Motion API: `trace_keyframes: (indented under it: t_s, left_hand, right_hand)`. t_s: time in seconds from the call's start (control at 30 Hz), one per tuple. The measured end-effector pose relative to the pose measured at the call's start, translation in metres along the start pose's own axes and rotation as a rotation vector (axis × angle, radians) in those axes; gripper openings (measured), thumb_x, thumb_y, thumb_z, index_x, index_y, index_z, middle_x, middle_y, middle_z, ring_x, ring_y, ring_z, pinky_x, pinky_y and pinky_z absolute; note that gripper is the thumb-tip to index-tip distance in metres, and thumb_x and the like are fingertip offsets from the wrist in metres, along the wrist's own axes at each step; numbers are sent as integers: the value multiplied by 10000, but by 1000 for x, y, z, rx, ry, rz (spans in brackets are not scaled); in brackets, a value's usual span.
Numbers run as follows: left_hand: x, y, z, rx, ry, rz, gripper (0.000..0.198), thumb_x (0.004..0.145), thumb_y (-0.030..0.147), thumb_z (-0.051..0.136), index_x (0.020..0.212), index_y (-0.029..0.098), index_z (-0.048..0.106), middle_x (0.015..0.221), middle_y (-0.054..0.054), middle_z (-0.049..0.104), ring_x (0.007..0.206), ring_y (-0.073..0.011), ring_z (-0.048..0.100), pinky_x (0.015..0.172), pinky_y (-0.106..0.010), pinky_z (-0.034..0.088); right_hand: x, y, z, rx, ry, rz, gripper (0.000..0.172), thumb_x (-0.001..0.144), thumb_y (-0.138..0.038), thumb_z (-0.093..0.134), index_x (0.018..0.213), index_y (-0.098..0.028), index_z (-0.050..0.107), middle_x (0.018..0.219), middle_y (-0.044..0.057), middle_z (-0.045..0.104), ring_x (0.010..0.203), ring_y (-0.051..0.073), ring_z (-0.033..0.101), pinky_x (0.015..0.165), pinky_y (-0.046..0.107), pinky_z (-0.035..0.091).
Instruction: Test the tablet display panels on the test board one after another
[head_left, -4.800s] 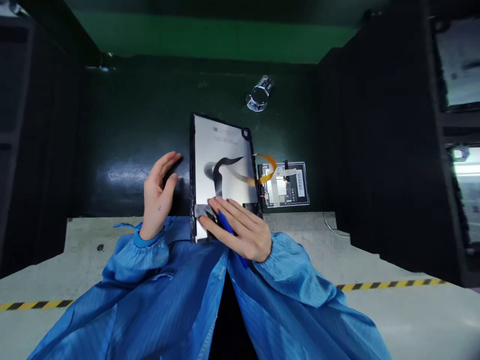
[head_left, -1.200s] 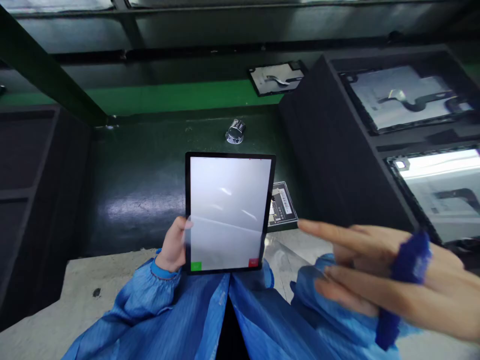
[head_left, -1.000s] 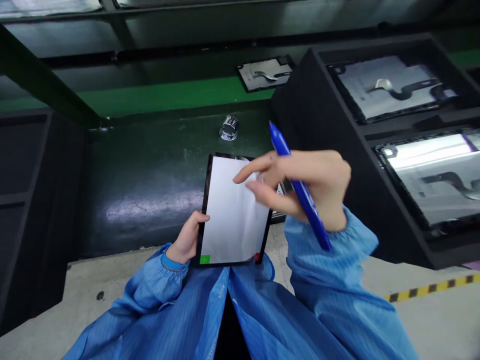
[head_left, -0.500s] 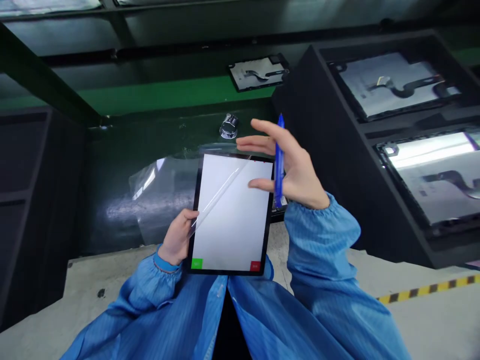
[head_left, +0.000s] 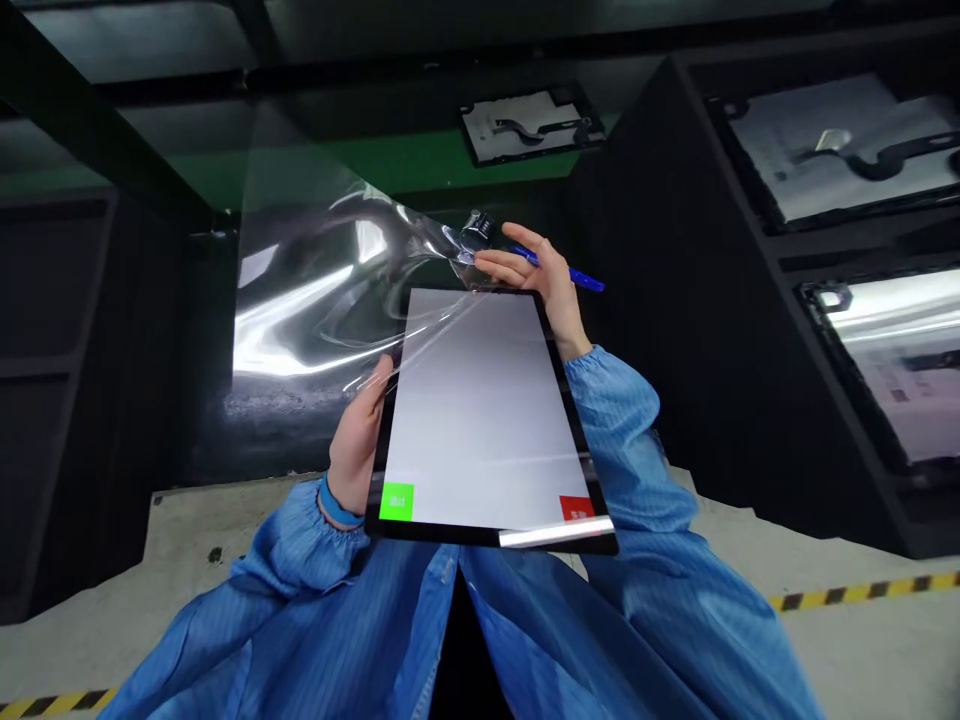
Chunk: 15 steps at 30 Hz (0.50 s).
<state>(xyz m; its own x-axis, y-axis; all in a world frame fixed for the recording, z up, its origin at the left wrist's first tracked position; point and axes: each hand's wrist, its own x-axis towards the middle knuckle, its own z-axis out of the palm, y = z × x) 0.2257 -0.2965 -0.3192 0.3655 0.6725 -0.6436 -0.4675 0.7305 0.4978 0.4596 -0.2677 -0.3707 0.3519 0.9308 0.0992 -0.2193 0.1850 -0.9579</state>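
Observation:
A tablet (head_left: 487, 410) with a lit white screen is gripped along its left edge by my left hand (head_left: 358, 445); the thumb lies on the frame. The screen carries a green box (head_left: 396, 502) at lower left and a red box (head_left: 576, 508) at lower right. Beyond the upper right corner is my right hand (head_left: 551, 285), with a blue pen (head_left: 589, 281) tucked among its fingers. Clear plastic film (head_left: 300, 290) spreads from the tablet's upper left and bunches at my right fingertips. The thumb is hidden, so I cannot tell whether it pinches the film.
Behind the film stands a small shiny dark object (head_left: 478, 228). A screen panel with a black cable (head_left: 532, 125) lies on the green strip at the back. On the right, a black rack (head_left: 682, 330) bears more panels; another dark rack (head_left: 90, 400) stands left.
My right hand has moved away from above the screen to the tablet's far edge, and the pen has turned from upright to nearly level. The film has lifted and spread out to the left.

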Motion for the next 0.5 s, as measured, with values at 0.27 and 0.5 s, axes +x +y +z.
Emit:
trace_keyframes:
  t_s: [0.27, 0.5]
  left_hand:
    - [3, -9, -16, 23, 269, 183, 557, 892, 221, 729, 1419, 310, 575, 954, 107, 779, 1048, -155, 722, 782, -158, 594]
    - [7, -15, -31, 27, 249, 275, 719, 902, -27, 571, 1490, 377, 479, 1179, 165, 733, 1124, -118, 681, 828, -119, 555]
  right_hand:
    - [4, 6, -6, 23, 5, 108, 533, 833, -657, 565, 1173, -246, 572, 1082, 67, 745, 1197, 273, 668, 1050, 436, 537]
    - [7, 12, -15, 25, -44, 107, 528, 814, -674, 587, 1166, -280, 592, 1109, 37, 757, 1207, 272, 661, 1076, 468, 508]
